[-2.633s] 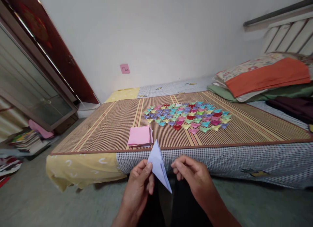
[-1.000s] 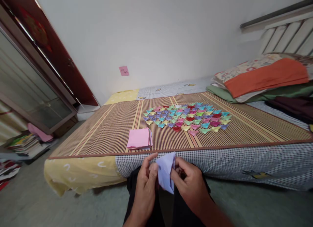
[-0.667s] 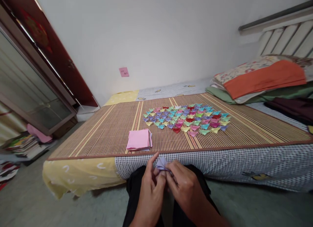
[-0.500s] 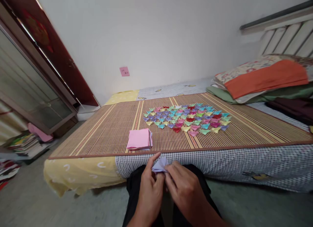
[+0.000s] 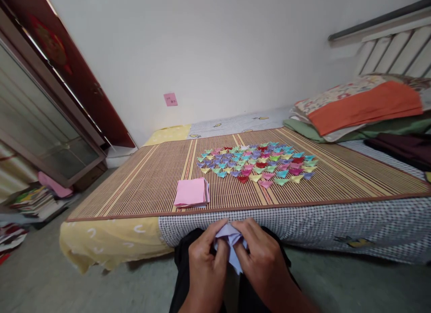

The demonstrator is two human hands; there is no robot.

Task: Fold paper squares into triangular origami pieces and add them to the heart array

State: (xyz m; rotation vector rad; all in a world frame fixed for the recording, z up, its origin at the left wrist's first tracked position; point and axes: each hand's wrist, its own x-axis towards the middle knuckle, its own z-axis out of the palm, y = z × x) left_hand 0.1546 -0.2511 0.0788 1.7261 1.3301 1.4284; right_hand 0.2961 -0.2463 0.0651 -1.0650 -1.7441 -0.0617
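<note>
A pale lavender sheet of folding paper is held between both hands, just above my knees. My left hand pinches its left side with thumb and forefinger, and my right hand grips its right side the same way. The paper is partly folded, with a flap hanging down between the thumbs; the fingers cover much of it. On the mat beyond lies a stack of square paper with a pink sheet on top. To its right, many small folded paper pieces in mixed colours stand in rows.
A striped woven mat covers the bed. Pillows and folded cloths lie at the right, near a white radiator. A pink note is on the wall. Books are piled on the floor at the left.
The lavender paper has gone from a small folded point to a more opened shape with a hanging flap. My right hand has turned, so both hands now grip opposite sides.
</note>
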